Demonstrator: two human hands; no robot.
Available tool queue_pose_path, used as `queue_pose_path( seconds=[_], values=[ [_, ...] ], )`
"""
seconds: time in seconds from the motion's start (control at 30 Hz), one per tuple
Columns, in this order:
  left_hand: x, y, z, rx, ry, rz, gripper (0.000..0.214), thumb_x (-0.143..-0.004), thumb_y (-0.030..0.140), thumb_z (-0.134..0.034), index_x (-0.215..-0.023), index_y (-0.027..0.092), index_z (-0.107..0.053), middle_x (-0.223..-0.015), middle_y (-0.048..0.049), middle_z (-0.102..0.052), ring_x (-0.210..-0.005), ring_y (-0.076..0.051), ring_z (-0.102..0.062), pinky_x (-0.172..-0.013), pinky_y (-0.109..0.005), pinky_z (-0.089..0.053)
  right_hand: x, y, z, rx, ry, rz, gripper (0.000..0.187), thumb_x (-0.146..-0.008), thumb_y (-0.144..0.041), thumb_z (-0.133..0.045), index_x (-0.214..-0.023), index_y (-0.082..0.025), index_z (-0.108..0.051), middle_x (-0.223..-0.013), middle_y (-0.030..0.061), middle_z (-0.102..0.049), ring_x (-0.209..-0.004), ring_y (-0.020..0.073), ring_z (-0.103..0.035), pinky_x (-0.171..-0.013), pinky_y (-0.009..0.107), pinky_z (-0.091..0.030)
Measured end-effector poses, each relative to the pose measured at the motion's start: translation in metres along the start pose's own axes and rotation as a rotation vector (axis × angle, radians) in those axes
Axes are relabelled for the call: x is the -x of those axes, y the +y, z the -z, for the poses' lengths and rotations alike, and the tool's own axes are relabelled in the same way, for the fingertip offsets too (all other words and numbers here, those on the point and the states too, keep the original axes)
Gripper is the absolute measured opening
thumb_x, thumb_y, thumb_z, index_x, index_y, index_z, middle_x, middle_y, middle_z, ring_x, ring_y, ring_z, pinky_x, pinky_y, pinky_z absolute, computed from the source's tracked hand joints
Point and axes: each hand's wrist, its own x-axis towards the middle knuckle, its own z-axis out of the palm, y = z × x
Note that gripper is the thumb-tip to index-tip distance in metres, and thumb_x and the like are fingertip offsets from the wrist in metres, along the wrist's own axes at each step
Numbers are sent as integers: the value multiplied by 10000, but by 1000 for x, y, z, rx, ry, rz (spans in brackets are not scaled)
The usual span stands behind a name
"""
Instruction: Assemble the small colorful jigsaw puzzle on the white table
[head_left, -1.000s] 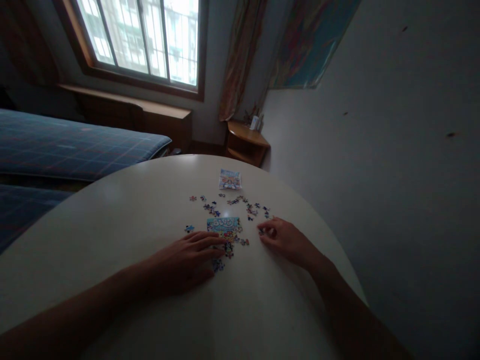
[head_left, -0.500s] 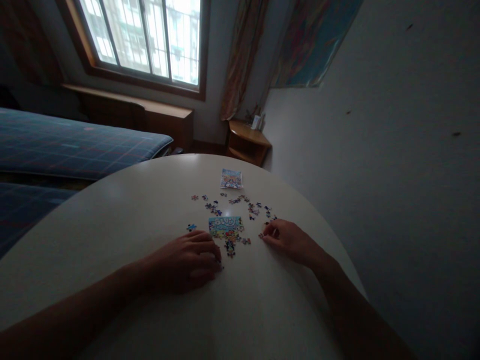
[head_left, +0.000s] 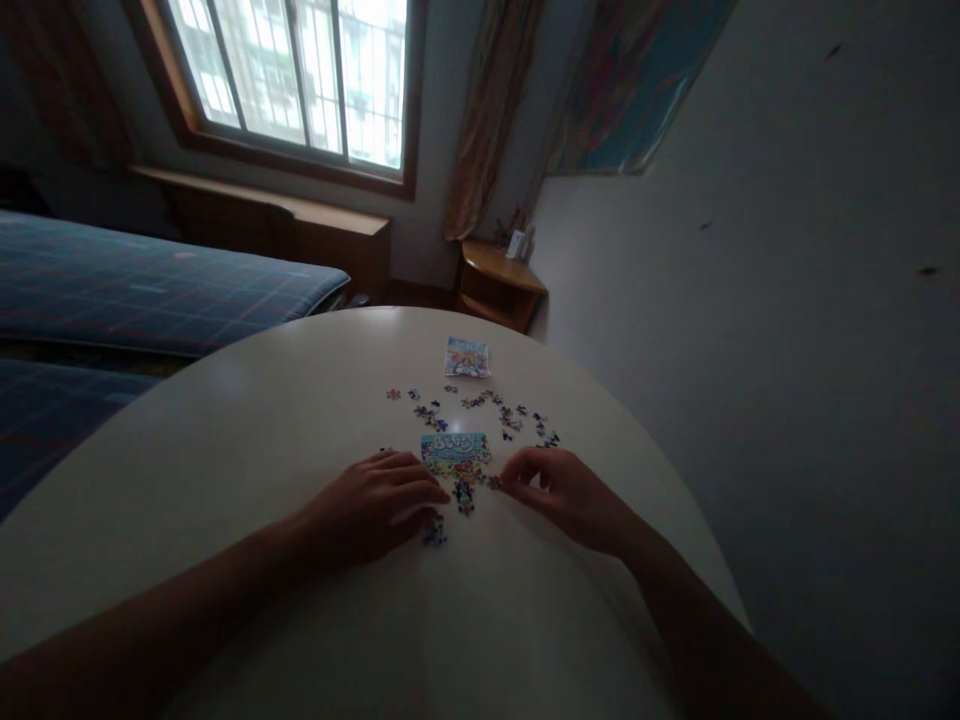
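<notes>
A partly joined jigsaw puzzle (head_left: 454, 450), with a light blue lettered top and a ragged lower edge, lies on the white round table. My right hand (head_left: 566, 495) pinches at the puzzle's lower right edge. Its thumb and forefinger close on a small puzzle piece, mostly covered by the fingertips. Resting flat at the puzzle's left is my left hand (head_left: 386, 500), fingers stretched out, fingertips beside the lower part. A few dark loose pieces (head_left: 434, 532) lie by its thumb. Another piece is mostly hidden behind its knuckles.
Several loose puzzle pieces (head_left: 512, 415) are scattered in an arc beyond the puzzle. A small printed packet (head_left: 466, 358) lies farther back. Past the white table (head_left: 300, 370) are a plaid mattress (head_left: 165, 285) on the left and a wooden corner shelf (head_left: 499, 265).
My right hand has moved left from the loose pieces to the puzzle's right edge. My left hand has shifted slightly, uncovering dark pieces by the thumb and covering a blue piece behind it.
</notes>
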Motion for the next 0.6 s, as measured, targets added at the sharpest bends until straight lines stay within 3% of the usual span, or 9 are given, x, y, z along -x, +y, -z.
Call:
queue_pose_path(
  seconds=[0.13, 0.27, 0.6],
  values=[
    [0, -1, -8, -4, 104, 76, 194, -976, 216, -539, -1156, 221, -610, -1030, -36, -724, -906, -184, -655, -792, -338, -544, -2, -10, -21, -149, -28, 51, 96, -885, -260, -630, -903, -184, -685, -862, 15, -703, -748, 125, -594, -656, 236, -424],
    [-2, 2, -13, 32, 120, 62, 234, -988, 219, -537, -1210, 250, -601, -1061, -28, -721, -923, -180, -656, -787, -326, -543, -3, -13, -32, -257, -68, 68, 110, -897, -261, -606, -903, -175, -674, -875, 26, -694, -781, 134, -594, -691, 251, -432],
    [-11, 12, -10, 78, 178, -26, 94, -983, 240, -574, -995, 214, -663, -943, 0, -733, -805, -129, -647, -714, -247, -503, -4, -13, -36, -379, -82, 110, 106, -874, -265, -618, -872, -160, -616, -808, 14, -621, -730, 128, -548, -665, 251, -428]
  ],
)
